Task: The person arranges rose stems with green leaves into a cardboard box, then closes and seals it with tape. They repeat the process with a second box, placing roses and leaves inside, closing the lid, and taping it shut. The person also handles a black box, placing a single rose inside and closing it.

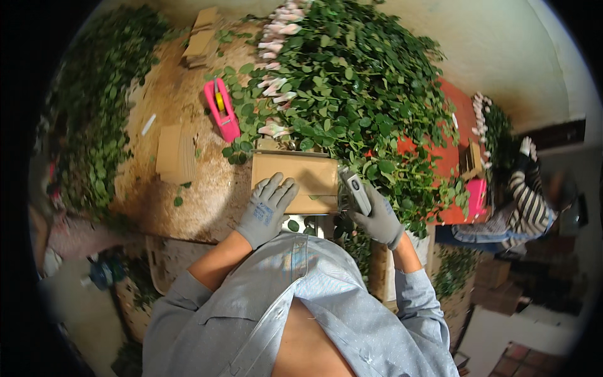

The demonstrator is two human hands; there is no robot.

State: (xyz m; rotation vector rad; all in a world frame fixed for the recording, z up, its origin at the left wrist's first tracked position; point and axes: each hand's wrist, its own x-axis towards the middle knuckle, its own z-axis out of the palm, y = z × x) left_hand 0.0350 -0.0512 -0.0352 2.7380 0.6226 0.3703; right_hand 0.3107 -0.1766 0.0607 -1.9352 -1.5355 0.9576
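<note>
1. Two grey-gloved hands work close to the near edge of the surface [141, 176], one on either side of a folded piece of brown cardboard [301, 173], which lies straight in front of the person.
2. The left grip [267, 210] rests on the cardboard's left part, palm down, its fingers extended and not clasping anything.
3. The right grip [380, 220] is closed around a pale grey stapler-like tool [358, 191], near the cardboard's right edge; whether the tool touches it I cannot tell.
4. Green foliage [364, 81] crowds in from beyond and to the right, its leaves just beside the right grip and the tool, filling that side.
5. Pale pink flower heads [281, 29] line the left side of this foliage, the nearest just beyond the cardboard.
6. Left of them, a pink tape dispenser [223, 113] lies among loose leaves.
7. Farther left are a stack of cardboard pieces [173, 154] and a small white strip [149, 124]; more cardboard [200, 41] lies toward the far side.
8. Another leafy heap [81, 119] covers the left end.
9. Well to the right, past a red area [465, 119], are a pink object [477, 195], more flowers [482, 116] and a co-worker in a striped top [527, 195].
</note>
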